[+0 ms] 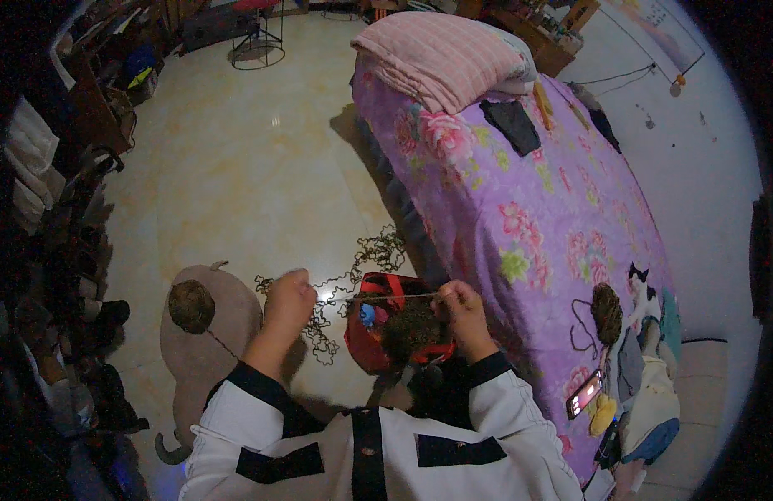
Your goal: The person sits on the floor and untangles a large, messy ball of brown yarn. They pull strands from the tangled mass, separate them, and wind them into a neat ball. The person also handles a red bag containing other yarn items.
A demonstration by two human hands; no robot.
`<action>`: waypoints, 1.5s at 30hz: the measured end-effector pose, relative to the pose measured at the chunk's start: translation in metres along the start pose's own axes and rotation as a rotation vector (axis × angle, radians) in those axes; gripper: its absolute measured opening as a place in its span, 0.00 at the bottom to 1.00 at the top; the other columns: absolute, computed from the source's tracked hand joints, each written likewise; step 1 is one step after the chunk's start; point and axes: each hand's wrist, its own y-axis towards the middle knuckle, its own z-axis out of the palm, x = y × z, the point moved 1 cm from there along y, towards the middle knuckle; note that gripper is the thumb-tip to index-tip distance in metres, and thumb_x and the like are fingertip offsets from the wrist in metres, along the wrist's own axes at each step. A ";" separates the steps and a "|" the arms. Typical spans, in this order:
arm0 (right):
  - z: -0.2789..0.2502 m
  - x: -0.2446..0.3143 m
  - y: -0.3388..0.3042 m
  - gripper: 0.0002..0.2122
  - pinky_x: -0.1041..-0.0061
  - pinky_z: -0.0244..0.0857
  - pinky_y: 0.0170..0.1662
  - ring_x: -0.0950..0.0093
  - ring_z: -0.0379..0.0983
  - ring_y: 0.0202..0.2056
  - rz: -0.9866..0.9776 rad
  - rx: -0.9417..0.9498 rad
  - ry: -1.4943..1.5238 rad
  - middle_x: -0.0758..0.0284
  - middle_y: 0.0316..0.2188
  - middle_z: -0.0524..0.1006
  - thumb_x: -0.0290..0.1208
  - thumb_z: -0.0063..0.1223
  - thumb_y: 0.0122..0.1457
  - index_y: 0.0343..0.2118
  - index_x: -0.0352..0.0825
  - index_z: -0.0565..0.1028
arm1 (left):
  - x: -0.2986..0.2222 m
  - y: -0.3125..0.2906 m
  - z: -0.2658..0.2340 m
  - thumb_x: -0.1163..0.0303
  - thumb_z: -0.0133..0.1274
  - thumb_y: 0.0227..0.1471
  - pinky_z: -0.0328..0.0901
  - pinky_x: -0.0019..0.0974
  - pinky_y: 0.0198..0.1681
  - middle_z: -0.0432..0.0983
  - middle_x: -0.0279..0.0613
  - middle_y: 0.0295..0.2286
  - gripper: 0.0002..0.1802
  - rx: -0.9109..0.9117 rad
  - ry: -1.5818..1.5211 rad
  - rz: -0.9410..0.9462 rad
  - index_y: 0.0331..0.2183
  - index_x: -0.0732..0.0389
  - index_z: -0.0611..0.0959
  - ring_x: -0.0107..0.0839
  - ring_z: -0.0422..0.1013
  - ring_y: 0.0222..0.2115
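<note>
A strand of brown yarn (pixel 378 297) runs taut between my two hands, above a red bag. My left hand (pixel 291 298) is closed on one end of the stretch, and my right hand (pixel 461 307) pinches the other. Inside the red bag (pixel 367 346) lies a mass of dark brown yarn (pixel 415 334) with a small blue thing beside it. Loose, crinkled yarn (pixel 378 250) spreads over the floor behind and left of the bag. To my left, a brown yarn ball (pixel 191 306) rests on a grey-beige cushion (pixel 204 367), a strand trailing toward my left arm.
On my right stands a bed with a purple floral sheet (pixel 495 217). It bears a folded pink quilt (pixel 445 58), another yarn ball (pixel 606 313), a phone (pixel 583 395), clothes and a black-and-white cat (pixel 641 288). Shoes (pixel 102 313) line the left side; a stool (pixel 258 42) stands far off.
</note>
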 end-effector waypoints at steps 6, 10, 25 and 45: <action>-0.016 0.017 0.003 0.13 0.77 0.57 0.24 0.79 0.59 0.18 0.202 -0.225 0.675 0.72 0.13 0.62 0.40 0.41 0.54 0.18 0.39 0.60 | 0.002 -0.016 0.016 0.73 0.46 0.35 0.63 0.45 0.26 0.71 0.49 0.24 0.08 0.420 0.521 0.085 0.26 0.61 0.75 0.45 0.70 0.27; -0.030 0.037 0.005 0.13 0.79 0.56 0.23 0.79 0.59 0.17 0.078 -0.231 0.723 0.72 0.11 0.59 0.40 0.40 0.54 0.18 0.38 0.60 | -0.005 -0.026 0.023 0.74 0.44 0.38 0.64 0.45 0.28 0.72 0.48 0.26 0.11 0.743 0.625 0.204 0.29 0.62 0.75 0.45 0.70 0.28; 0.018 0.098 -0.017 0.15 0.74 0.60 0.29 0.69 0.67 0.26 0.058 0.232 0.414 0.63 0.18 0.68 0.44 0.37 0.54 0.19 0.37 0.60 | -0.068 -0.043 0.089 0.68 0.51 0.40 0.60 0.33 0.37 0.68 0.44 0.31 0.20 0.900 -0.653 0.244 0.38 0.63 0.68 0.35 0.65 0.34; -0.047 0.043 0.001 0.09 0.86 0.51 0.22 0.86 0.57 0.19 0.212 0.128 0.039 0.77 0.14 0.63 0.35 0.46 0.50 0.20 0.36 0.65 | -0.043 0.016 0.004 0.66 0.41 0.48 0.59 0.26 0.26 0.65 0.36 0.18 0.11 0.096 -1.606 -0.088 0.19 0.59 0.67 0.25 0.63 0.21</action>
